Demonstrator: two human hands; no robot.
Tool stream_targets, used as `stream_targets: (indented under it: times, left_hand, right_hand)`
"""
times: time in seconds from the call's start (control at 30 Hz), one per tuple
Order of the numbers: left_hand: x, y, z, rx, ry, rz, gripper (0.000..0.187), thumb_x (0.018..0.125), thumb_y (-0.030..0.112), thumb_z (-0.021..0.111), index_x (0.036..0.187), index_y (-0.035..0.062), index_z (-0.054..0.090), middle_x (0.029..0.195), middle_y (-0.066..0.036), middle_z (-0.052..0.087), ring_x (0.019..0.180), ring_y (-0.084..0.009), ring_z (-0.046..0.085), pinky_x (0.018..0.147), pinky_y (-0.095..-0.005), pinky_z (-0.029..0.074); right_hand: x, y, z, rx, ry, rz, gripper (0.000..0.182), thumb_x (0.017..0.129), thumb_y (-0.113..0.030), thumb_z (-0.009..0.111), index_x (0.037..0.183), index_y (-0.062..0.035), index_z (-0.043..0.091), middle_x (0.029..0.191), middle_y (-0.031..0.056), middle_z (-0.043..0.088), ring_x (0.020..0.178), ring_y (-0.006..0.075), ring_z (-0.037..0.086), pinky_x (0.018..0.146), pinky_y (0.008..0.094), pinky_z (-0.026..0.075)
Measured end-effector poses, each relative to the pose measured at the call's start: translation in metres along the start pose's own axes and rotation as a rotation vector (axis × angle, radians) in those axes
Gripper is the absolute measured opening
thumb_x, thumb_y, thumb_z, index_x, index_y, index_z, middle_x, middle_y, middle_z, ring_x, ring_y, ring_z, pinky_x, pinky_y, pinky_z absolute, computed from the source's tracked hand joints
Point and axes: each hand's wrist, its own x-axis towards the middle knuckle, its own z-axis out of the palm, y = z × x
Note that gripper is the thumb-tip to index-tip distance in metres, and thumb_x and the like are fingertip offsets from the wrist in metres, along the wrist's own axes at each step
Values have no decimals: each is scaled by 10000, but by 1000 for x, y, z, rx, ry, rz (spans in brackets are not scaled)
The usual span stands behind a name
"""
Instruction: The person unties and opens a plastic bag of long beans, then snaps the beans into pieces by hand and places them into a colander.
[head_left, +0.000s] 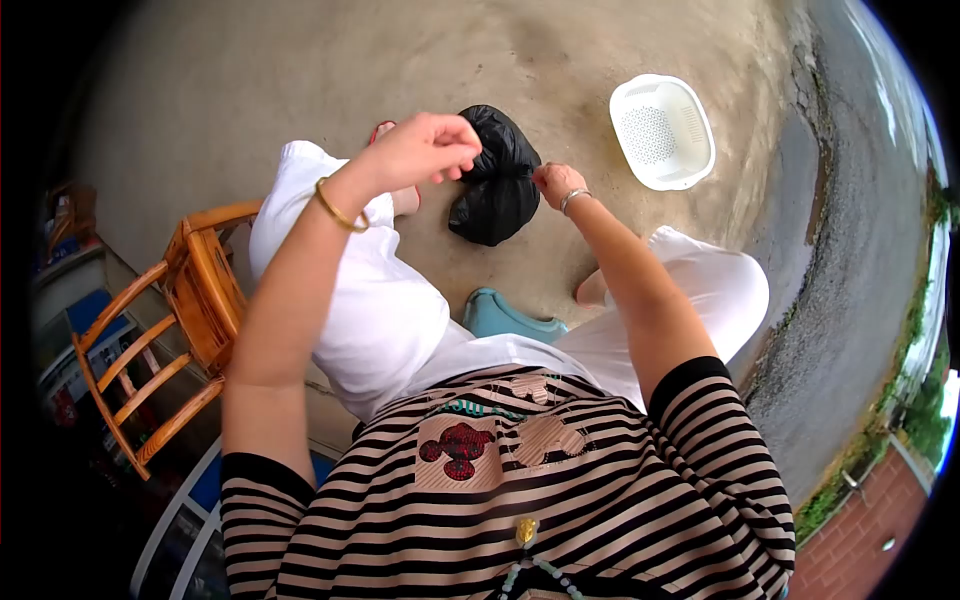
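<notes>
A black plastic bag (495,205) lies on the concrete floor in front of me, bulging in two lobes with a gathered part between them. My right hand (560,185) is closed at the right end of the gathered part, its fingers pinching the black plastic. Left of it, my left hand (430,150) is raised beside the upper lobe, with its fingers curled together; whether anything is between them is too small to tell.
A white perforated basket (695,170) stands on the floor (580,60) at the upper right. A wooden chair (205,300) is at my left. Between my legs is a blue-green stool (500,316). A road runs along the right.
</notes>
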Motion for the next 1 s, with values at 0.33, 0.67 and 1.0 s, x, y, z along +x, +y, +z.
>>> stream_targets:
  times: [0.33,0.67,1.0]
  left_hand:
    - [9,9,-21,402,371,92,214,814,199,638,930,21,615,767,-109,663,708,-268,630,625,-355,481]
    - [12,-2,-9,591,248,155,197,815,163,625,938,11,603,774,-112,665,706,-261,620,663,-335,463]
    - [28,-24,4,574,154,82,195,795,160,639,911,9,598,790,-154,642,753,-301,620,660,-378,478]
  right_hand:
    - [28,-15,53,135,316,35,88,792,-126,601,873,-141,631,961,78,585,984,275,552,793,389,499]
    - [30,-2,45,205,43,128,146,768,-153,633,897,-86,634,897,128,641,863,318,612,784,388,493]
    - [16,-10,46,598,274,256,175,759,-124,678,917,-74,619,897,118,629,873,277,608,789,353,494]
